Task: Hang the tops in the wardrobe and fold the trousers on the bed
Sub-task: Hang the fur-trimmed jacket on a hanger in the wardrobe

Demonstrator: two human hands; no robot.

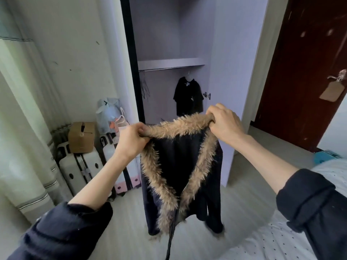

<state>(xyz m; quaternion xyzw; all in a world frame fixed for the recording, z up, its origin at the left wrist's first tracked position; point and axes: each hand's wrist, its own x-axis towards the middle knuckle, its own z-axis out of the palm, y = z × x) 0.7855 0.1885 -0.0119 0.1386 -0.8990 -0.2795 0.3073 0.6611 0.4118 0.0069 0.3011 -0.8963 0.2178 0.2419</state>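
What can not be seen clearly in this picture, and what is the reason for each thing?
Head view:
- Whether a hanger is inside the fur-trimmed dark coat: the fur collar and both hands, left hand and right hand, hide it.
- Wire hangers on the wardrobe rail: too thin to count.
- Bed: cut off by the right and bottom edges.
- Coat hem: motion-blurred.

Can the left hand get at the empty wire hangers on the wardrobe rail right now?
Probably not yet. The left hand grips the fur collar of the dark coat, as does the right hand. The wire hangers hang unobstructed in the open wardrobe, but farther back.
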